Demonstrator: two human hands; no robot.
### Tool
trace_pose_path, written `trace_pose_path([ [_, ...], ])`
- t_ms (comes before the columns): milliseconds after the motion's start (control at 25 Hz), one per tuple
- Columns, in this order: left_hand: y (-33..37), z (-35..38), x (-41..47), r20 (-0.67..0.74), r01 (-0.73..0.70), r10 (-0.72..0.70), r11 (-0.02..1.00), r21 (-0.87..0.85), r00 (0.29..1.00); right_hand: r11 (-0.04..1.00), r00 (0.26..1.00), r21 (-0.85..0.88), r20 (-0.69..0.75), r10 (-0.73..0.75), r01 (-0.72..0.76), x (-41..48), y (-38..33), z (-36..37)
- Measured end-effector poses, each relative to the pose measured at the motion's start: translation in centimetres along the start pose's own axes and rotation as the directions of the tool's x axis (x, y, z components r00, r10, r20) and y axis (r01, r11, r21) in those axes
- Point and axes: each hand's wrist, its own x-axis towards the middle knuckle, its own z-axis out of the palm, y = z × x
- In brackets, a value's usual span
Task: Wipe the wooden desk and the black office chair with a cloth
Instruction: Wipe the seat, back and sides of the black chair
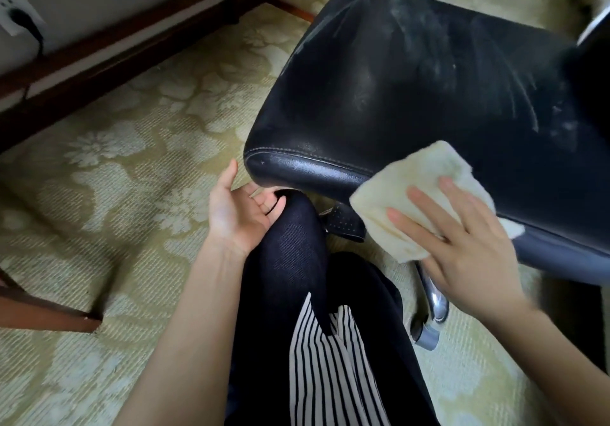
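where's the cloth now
Head view, right of centre: the cloth lies over the near edge of the black chair seat, pressed under the right hand.

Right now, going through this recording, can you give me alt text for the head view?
A person's right hand presses a folded cream cloth flat against the front edge of a black leather office chair seat streaked with pale dust. The open left hand lies palm-up by the person's dark-clad knee near the seat's corner, over green floral carpet.

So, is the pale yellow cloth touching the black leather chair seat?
Touching. The head view shows the right hand pressing the cloth flat against the front edge of the seat.
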Motion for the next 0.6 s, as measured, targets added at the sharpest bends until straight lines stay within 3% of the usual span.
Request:
trace_pose_path([
  [160, 0.1, -0.5, 0.0, 0.065, 0.024, -0.026, 0.999, 0.024, 0.998, 0.975, 0.993, 0.188, 0.047, 0.111, -0.118, 0.8, -0.9, -0.9],
  [320, 0.1, -1.5, 0.0, 0.159, 0.043, -0.047, 0.999, 0.026, 0.986, 0.950, 0.987, 0.301, 0.159, 0.032, -0.079, 5.1, -1.6, -1.7],
  [480, 0.3, -1.5, 0.0, 0.178, 0.037, -0.044, 0.999, 0.040, 0.983, 0.884, 0.929, 0.435, 0.369, -0.002, -0.171, 11.0, -2.1, -2.4],
  [600, 0.3, -1.7, 0.3, 0.169, 0.060, -0.061, 0.998, 0.012, 0.984, 0.850, 0.893, 0.482, 0.449, -0.031, -0.213, 15.4, -2.1, -2.3],
])
